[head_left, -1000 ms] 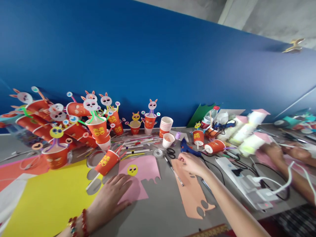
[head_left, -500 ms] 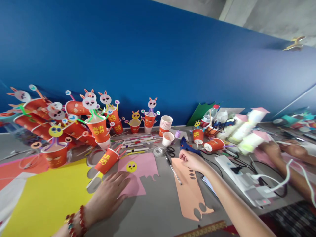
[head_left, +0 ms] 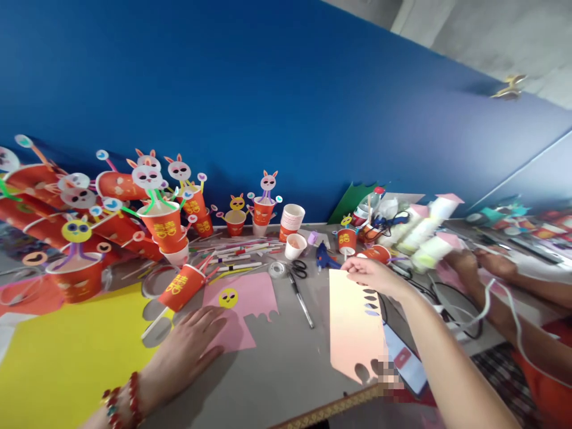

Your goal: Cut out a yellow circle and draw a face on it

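Observation:
My left hand [head_left: 196, 339] lies palm down with its fingers stretched out over the edge of the pink sheet [head_left: 236, 328], just below a yellow face disc [head_left: 227, 298]. A red cup [head_left: 183, 287] on its side rests beyond those fingers. My right hand [head_left: 370, 275] pinches the top edge of a peach sheet [head_left: 355, 333] with cut-out holes, and the sheet is tilted up. A phone [head_left: 404, 360] shows partly beneath and beside it. To the left of the peach sheet lie a pen [head_left: 302, 302] and black scissors [head_left: 298, 269].
Red cups with animal faces [head_left: 161, 223] crowd the left back. A yellow sheet [head_left: 80, 357] covers the left front. Stacked cups [head_left: 292, 221], a blue glue gun [head_left: 326, 257] and cables are behind. Another person's hands [head_left: 478, 268] are at the right.
My right hand has lifted the peach sheet and moved it right; the pen that lay over it now rests on the table. More of the phone shows. The camera view has shifted.

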Demonstrator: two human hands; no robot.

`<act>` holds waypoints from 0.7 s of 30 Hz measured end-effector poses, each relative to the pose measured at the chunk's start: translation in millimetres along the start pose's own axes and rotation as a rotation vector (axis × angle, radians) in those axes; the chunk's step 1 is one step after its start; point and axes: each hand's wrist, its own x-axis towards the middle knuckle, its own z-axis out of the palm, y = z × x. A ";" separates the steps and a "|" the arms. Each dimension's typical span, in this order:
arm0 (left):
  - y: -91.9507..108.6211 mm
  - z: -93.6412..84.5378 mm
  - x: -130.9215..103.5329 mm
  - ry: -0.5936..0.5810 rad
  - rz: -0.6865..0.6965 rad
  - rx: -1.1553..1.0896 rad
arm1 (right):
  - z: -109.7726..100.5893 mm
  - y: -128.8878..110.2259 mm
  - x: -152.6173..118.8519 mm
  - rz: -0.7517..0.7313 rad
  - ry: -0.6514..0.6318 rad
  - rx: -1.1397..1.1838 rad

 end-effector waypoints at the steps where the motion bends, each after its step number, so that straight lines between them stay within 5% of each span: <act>1: 0.4 0.3 0.6 0.010 -0.006 -0.009 | -3.6 -3.2 -6.7 -0.007 0.039 0.030; 5: 5.0 -2.0 3.3 0.075 -0.026 -0.060 | -4.2 -18.5 -29.6 -0.072 0.121 0.256; 8: 10.6 -8.3 4.6 0.112 -0.020 -0.162 | 13.8 -30.4 -39.2 -0.060 0.143 0.383; 12: 17.7 -18.6 4.9 0.055 -0.024 -0.513 | 67.2 -40.4 -42.7 -0.064 0.101 0.416; 15: 19.9 -19.3 5.6 -0.015 -0.163 -0.785 | 118.9 -37.7 -39.4 -0.075 0.051 0.421; 18: 19.0 -13.1 7.4 -0.007 -0.356 -0.700 | 157.8 -26.1 -33.5 -0.035 -0.005 0.487; 21: 15.4 -6.4 8.7 0.058 -0.384 -0.537 | 173.3 -12.5 -28.9 -0.078 0.056 0.323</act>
